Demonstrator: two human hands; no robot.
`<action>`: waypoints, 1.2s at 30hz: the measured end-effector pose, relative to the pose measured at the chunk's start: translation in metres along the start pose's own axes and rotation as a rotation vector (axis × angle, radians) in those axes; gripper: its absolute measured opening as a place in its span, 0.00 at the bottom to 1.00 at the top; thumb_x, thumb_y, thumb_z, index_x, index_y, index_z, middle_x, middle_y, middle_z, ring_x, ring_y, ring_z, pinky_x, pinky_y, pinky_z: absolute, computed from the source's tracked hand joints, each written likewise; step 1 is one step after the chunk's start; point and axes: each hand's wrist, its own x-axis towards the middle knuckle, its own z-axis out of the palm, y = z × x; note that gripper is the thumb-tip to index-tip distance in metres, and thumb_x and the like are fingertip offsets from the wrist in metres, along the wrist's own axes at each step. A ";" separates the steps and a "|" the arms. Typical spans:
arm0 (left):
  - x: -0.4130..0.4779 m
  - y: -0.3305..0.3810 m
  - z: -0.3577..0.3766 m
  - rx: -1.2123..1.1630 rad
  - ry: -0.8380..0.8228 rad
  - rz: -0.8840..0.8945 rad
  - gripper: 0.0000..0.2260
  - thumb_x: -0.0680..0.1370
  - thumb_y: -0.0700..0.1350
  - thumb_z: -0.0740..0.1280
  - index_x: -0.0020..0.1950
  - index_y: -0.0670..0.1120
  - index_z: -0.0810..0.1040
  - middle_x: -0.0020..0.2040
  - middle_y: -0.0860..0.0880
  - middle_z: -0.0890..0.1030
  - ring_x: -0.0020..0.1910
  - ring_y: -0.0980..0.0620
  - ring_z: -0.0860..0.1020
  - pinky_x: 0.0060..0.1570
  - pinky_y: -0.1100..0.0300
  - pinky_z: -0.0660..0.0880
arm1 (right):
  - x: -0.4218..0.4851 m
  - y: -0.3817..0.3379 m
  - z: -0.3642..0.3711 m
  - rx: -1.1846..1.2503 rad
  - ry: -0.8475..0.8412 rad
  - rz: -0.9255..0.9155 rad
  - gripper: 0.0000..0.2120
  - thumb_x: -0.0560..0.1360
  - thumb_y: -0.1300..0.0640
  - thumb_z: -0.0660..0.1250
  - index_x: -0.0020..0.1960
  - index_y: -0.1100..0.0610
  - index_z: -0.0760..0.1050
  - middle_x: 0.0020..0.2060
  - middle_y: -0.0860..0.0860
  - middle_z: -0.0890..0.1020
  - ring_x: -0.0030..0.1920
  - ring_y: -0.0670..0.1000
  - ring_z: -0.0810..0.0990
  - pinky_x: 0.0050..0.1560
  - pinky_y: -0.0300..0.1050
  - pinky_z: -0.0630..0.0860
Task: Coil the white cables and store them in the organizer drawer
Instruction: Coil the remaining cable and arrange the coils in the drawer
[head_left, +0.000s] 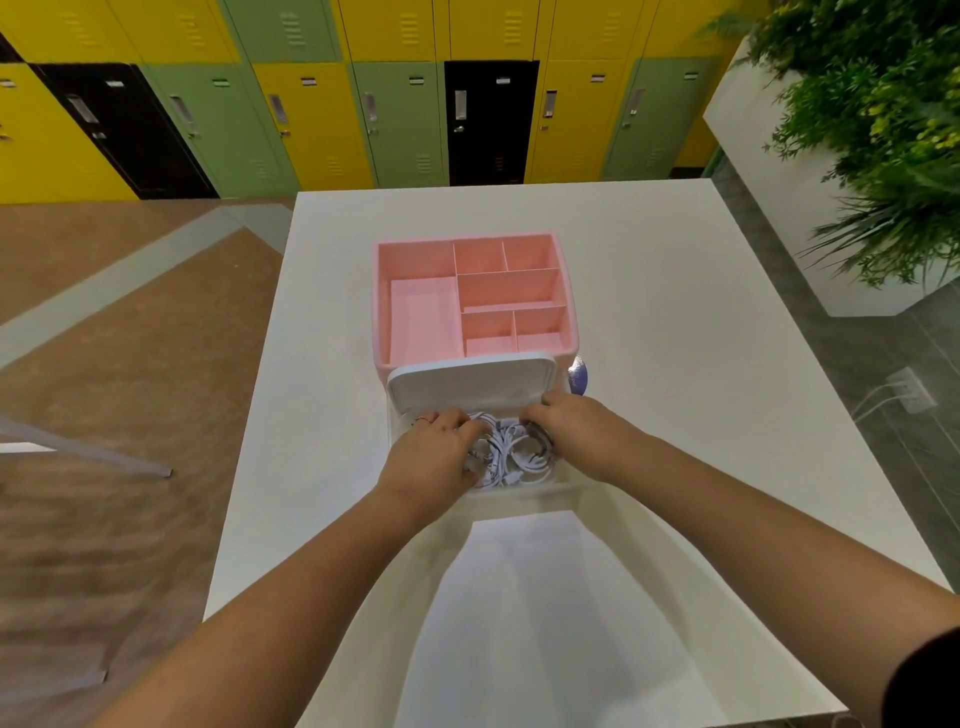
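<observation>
White cables (511, 452), coils flat, side by side across drawer (522, 489).

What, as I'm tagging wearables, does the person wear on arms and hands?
No gloves or watch; forearms bare. The left hand has a thin ring on one finger; the right hand shows none. A dark sleeve edge covers the right upper arm.

One pink organizer (375, 291) at twelve o'clock, with six compartments. One white drawer (524, 489); two hands, left hand (431, 452) and right hand (571, 426). The white cables (511, 452) are too tangled to count.
</observation>
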 end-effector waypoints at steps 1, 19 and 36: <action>0.000 0.000 0.000 0.001 0.002 -0.001 0.23 0.77 0.51 0.67 0.71 0.55 0.69 0.66 0.51 0.73 0.62 0.47 0.71 0.61 0.58 0.69 | 0.001 0.001 0.001 -0.027 0.007 -0.007 0.11 0.73 0.66 0.64 0.54 0.57 0.75 0.47 0.54 0.77 0.45 0.55 0.79 0.42 0.45 0.75; 0.006 0.003 -0.005 0.099 -0.070 0.049 0.25 0.77 0.53 0.66 0.73 0.58 0.65 0.58 0.47 0.69 0.60 0.47 0.70 0.52 0.55 0.75 | 0.008 -0.022 0.005 0.218 0.086 0.133 0.17 0.73 0.48 0.69 0.59 0.53 0.73 0.54 0.51 0.72 0.46 0.51 0.73 0.40 0.42 0.69; 0.005 -0.002 -0.003 0.146 -0.067 0.090 0.29 0.77 0.52 0.68 0.76 0.57 0.62 0.58 0.47 0.70 0.58 0.47 0.71 0.52 0.55 0.74 | 0.019 -0.019 0.010 0.229 0.126 0.222 0.20 0.69 0.51 0.75 0.54 0.56 0.70 0.50 0.50 0.75 0.45 0.54 0.78 0.42 0.46 0.74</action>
